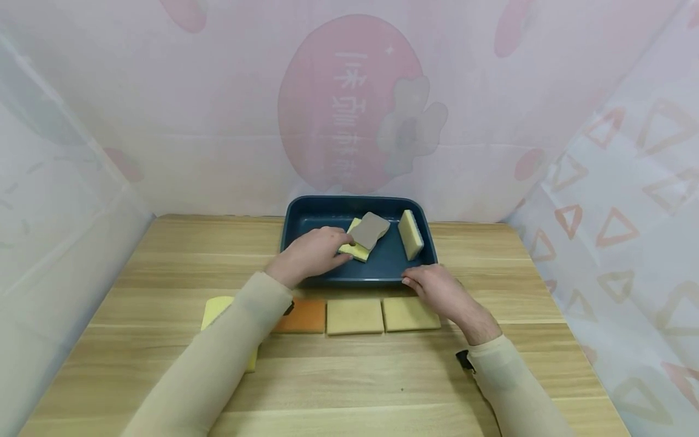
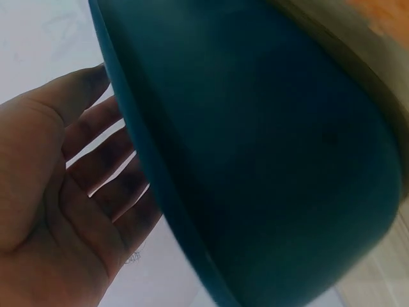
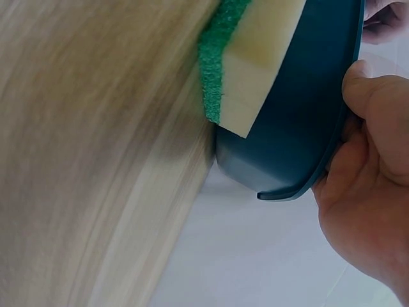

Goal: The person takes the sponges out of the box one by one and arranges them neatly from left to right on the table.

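Dark teal rectangular tray [image 1: 322, 220]: here it sits, deep-walled and round-cornered, on the wood-grain table [image 1: 355, 394], three sponges inside.
Grey wavy-edged sponge [image 1: 369, 230]: right around the middle of the tray, lying over the next one.
Bright yellow block sponge [image 1: 358, 253]: in the tray, partly covered by the grey one.
Pale yellow upright sponge [image 1: 409, 237]: up on its edge, just inside the tray's right wall.
Left hand [image 1: 317, 249]: in over the tray's near wall, left of its middle! Gaps show between the fingers, so they're spread; thumb and forefinger come right up beside the bright yellow block sponge. The fingertips are hidden behind the tray wall in the wrist view, so I can't tell whether they pinch anything.
Right hand [image 1: 439, 288]: at the tray's near right corner, pinching the rim, thumb on one side and fingers curled against the other.
Front row: just this side of the tray lie an orange rectangular sponge [image 1: 299, 317], a cream rectangular sponge [image 1: 355, 317] and, nearest the right hand, a cream sponge with a green scouring layer beneath [image 1: 411, 314].
Beige sleeve [image 1: 218, 364]: the left one crosses above a larger yellow piece [image 1: 214, 308], partly hidden, out beyond the tray's near left corner.
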Available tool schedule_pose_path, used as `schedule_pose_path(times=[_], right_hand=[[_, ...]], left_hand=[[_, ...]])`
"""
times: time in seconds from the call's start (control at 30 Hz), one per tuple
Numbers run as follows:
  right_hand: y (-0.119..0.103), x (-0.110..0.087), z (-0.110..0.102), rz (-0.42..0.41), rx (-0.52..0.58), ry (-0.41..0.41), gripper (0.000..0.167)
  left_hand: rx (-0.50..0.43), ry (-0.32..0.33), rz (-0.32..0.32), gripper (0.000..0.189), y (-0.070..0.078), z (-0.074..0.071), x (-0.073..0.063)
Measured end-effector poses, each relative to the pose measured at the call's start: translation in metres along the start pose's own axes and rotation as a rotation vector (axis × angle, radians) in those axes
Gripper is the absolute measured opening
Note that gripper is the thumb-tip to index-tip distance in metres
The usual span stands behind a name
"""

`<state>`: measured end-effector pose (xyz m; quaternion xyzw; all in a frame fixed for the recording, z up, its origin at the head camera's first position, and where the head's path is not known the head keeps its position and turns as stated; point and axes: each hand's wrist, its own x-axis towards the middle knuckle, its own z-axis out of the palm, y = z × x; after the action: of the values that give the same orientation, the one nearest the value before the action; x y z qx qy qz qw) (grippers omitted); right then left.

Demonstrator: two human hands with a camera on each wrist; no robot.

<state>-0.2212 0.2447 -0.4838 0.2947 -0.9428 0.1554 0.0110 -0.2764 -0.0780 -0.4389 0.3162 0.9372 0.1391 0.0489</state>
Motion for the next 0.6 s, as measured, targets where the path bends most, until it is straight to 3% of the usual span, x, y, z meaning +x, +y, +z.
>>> schedule_pose_path(times=[0.6], right_hand=[[-0.002,-0.002,-0.003,0.039,-0.027,-0.026,0.019]], left_hand=[[0.013,0.022,-0.037,0.049,0.010,0.010,0.036]])
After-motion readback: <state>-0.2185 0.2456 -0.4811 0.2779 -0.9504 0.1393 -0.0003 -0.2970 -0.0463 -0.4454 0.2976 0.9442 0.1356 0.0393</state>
